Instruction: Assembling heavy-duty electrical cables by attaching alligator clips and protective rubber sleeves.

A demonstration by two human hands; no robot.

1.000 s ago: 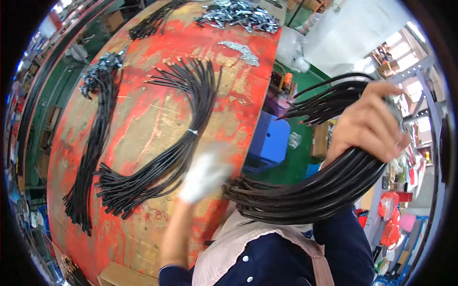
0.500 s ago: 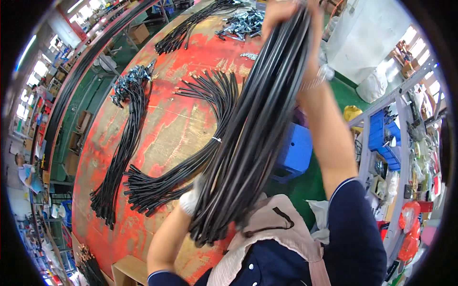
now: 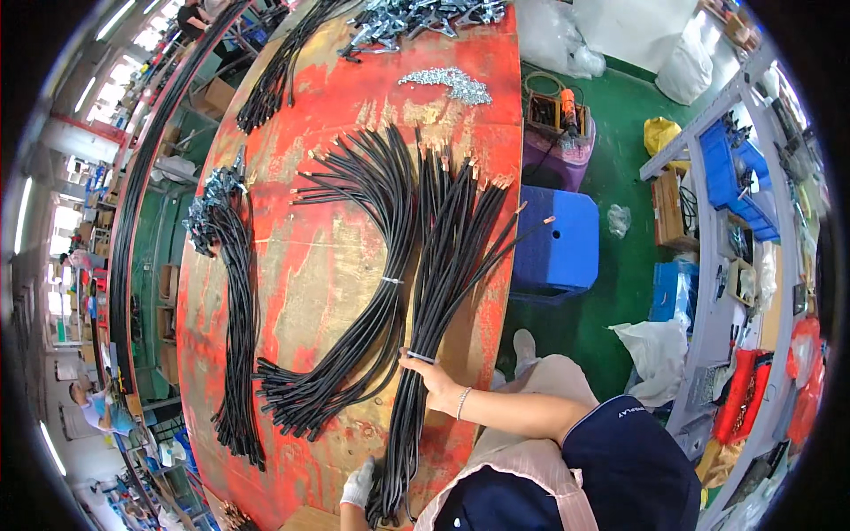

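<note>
A thick bundle of black cables (image 3: 430, 292) lies on the worn red table, its copper-tipped ends fanned out at the far end. My right hand (image 3: 434, 385), with a bracelet on the wrist, is closed round its lower half, next to a light band across the cables. In a white glove, my left hand (image 3: 359, 485) is beside the bundle's near end, fingers stretched along its side; whether it touches is hard to tell. Just left, a second, curved cable bundle (image 3: 376, 292) is held by a white tie. Further left lies a cable bundle (image 3: 237, 327) with metal clamps at its far end.
Metal clamps (image 3: 416, 22) and small metal parts (image 3: 447, 84) lie in piles at the table's (image 3: 301, 230) far side. More cables (image 3: 274, 84) lie at the far left. A blue stool (image 3: 562, 239) and a purple stool (image 3: 558, 155) stand by the right edge, near a shelf rack (image 3: 708, 292).
The cable bundle, held up and tilted before, now rests on the table. My right hand has come down from its far end to its lower half. My left hand has moved nearer to me.
</note>
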